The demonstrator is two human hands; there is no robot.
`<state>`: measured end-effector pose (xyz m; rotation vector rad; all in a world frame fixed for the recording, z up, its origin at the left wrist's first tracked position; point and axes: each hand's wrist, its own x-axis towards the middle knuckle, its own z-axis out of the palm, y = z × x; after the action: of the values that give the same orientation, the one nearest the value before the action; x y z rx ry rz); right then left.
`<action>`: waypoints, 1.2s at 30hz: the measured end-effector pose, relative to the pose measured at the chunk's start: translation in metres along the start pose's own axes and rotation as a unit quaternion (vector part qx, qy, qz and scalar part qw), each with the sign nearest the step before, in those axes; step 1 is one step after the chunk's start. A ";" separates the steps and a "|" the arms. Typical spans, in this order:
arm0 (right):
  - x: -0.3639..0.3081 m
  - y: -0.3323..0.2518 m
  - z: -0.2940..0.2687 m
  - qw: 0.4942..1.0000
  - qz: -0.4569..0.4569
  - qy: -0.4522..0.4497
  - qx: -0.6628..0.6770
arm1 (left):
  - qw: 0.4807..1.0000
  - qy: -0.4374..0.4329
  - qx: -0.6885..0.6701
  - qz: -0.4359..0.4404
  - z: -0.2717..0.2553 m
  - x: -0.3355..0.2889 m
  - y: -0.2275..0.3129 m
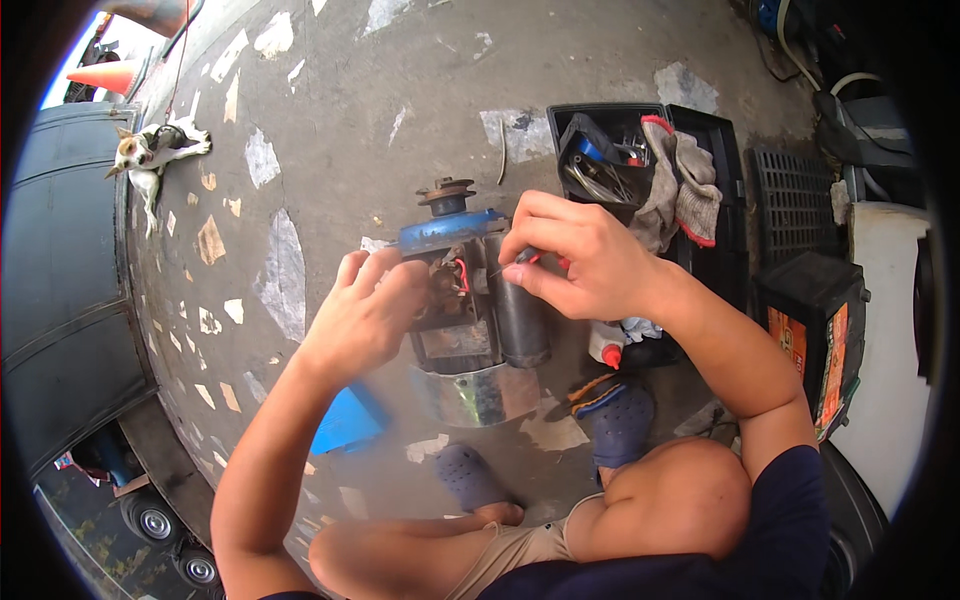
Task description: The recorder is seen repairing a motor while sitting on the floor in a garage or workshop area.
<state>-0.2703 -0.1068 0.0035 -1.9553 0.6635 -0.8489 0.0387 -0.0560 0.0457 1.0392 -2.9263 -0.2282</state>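
An electric motor (455, 345) lies on the ground before me, with a blue end (450, 229), a rusty pulley (446, 197) and a black cylinder (523, 325) along its right side. Red wires (463, 275) show in its uncovered middle. My right hand (575, 250) pinches a slim screwdriver (530, 257) with a black-and-red handle, its thin shaft pointing left toward those wires. On the motor's left side, my left hand (365, 305) has its fingers curled in at the opening. Its fingertips are hidden, so what they grip cannot be made out.
An open black toolbox (600, 200) with tools and grey gloves (680, 185) stands at the far right. Nearer are a white bottle with a red cap (607, 345), a black battery (815, 320) and a blue piece (347, 418). A dog (155, 155) lies at the far left.
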 end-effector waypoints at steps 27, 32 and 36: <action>-0.026 -0.033 0.016 0.997 0.030 -0.043 -0.057 | 0.937 0.121 -0.102 -0.312 0.007 -0.001 0.037; -0.017 -0.044 0.023 0.998 0.020 -0.029 -0.043 | 0.642 0.304 -0.383 -0.591 0.052 -0.020 0.044; -0.018 -0.043 0.020 0.997 0.034 -0.036 -0.059 | 0.456 0.366 -0.501 -0.638 0.060 0.002 0.073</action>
<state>-0.2611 -0.0634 0.0278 -2.0473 0.7485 -0.7090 -0.0124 0.0062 -0.0028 1.8896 -0.4257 -0.9571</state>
